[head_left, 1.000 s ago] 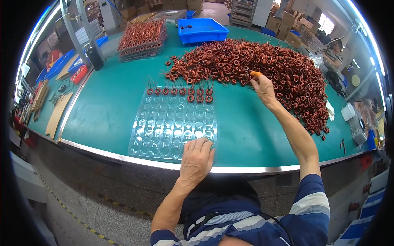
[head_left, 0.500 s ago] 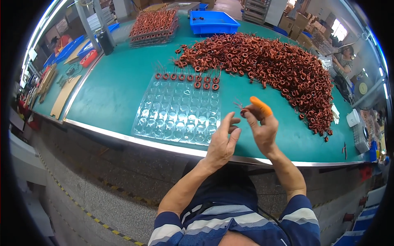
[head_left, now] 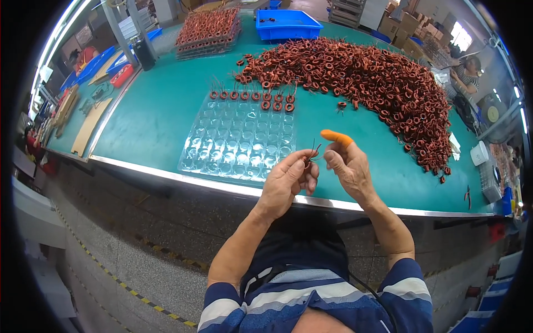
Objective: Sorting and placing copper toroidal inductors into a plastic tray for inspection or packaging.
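Head view, clock face centred on the held coil: left hand (head_left: 282,186) has thumb and fingers clamped on one coil (head_left: 307,162), held above the near part of the green worktop (head_left: 150,127). Specimen: small reddish-brown ring, largely covered by the fingers; several thin dark leads splay upward and toward two to three o'clock. Right hand (head_left: 352,173) at three o'clock, thumb and index finger apart, orange finger cot (head_left: 337,137) on the index; contact with the leads cannot be determined. Clear tray (head_left: 222,130) near ten o'clock, round cells; far row filled with eight ring coils (head_left: 244,95), leads upright, three more in the second row at its right end. Stray coil (head_left: 341,105) at one o'clock, separate from the large heap (head_left: 361,72) beyond it. Blue tub (head_left: 288,34) at twelve; stacked filled trays (head_left: 208,34) at eleven.
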Demonstrator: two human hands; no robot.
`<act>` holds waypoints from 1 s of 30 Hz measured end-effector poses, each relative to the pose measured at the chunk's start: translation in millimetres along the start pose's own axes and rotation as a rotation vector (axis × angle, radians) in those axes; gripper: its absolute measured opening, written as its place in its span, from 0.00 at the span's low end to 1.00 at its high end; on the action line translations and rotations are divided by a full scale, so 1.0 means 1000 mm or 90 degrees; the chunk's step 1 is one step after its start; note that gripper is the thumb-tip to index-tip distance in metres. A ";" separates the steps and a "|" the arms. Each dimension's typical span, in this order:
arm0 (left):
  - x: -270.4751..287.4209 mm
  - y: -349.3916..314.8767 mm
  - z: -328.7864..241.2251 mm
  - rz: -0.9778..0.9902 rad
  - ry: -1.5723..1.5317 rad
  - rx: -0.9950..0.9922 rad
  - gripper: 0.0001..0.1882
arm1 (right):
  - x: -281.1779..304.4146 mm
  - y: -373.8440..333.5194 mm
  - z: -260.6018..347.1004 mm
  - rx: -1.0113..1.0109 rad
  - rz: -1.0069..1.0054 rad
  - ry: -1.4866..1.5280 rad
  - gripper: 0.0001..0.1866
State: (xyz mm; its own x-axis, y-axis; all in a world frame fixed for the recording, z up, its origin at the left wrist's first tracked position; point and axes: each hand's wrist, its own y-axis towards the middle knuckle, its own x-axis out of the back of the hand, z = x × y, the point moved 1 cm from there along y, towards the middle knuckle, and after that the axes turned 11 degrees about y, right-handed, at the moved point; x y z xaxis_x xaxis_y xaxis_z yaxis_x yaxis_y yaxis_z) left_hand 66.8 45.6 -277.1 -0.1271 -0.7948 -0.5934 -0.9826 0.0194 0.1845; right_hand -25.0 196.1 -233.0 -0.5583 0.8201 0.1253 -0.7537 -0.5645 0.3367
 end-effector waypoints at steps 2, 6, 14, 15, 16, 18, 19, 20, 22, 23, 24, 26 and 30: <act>0.000 -0.002 0.002 -0.017 0.191 -0.019 0.17 | -0.005 -0.001 0.007 -0.170 0.056 0.135 0.21; -0.002 -0.003 -0.001 -0.023 0.542 -0.065 0.18 | 0.003 -0.002 0.003 -0.233 0.127 0.266 0.20; -0.001 -0.006 0.001 -0.062 0.092 0.092 0.18 | 0.000 -0.011 0.010 -0.203 0.131 0.111 0.17; 0.000 -0.007 0.001 -0.049 0.140 0.097 0.17 | -0.002 -0.014 0.012 -0.195 0.114 0.159 0.18; 0.000 -0.007 0.001 -0.034 0.189 0.103 0.16 | -0.003 -0.016 0.014 -0.187 0.095 0.206 0.20; -0.001 -0.008 0.004 -0.026 0.224 0.085 0.15 | 0.004 -0.014 0.009 -0.209 0.107 0.241 0.22; -0.001 -0.009 0.005 -0.019 0.261 0.065 0.15 | 0.005 -0.014 0.005 -0.220 0.105 0.223 0.22; -0.001 -0.009 0.006 -0.019 0.260 0.067 0.15 | 0.006 -0.013 0.002 -0.232 0.103 0.204 0.21; -0.002 -0.009 0.007 0.017 0.277 0.043 0.15 | 0.004 -0.013 -0.002 -0.232 0.112 0.166 0.19; -0.004 -0.009 0.007 0.018 0.276 0.044 0.15 | 0.003 -0.014 -0.005 -0.202 0.110 0.172 0.17; -0.008 -0.009 0.006 0.024 0.253 0.052 0.14 | 0.002 -0.015 -0.007 -0.173 0.108 0.178 0.16; -0.012 -0.009 0.009 0.029 0.229 0.061 0.13 | 0.002 -0.016 -0.010 -0.152 0.087 0.163 0.14; -0.016 -0.009 0.015 -0.004 0.244 0.050 0.15 | 0.005 -0.018 -0.003 -0.046 0.040 -0.005 0.11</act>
State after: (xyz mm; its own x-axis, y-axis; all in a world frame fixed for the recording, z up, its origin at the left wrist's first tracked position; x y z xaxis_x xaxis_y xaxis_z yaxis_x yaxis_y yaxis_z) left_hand 75.5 67.4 -281.5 -0.0764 -0.9638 -0.2554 -0.9924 0.0486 0.1131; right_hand -15.1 210.2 -240.8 -0.6021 0.7839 0.1516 -0.7408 -0.6193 0.2600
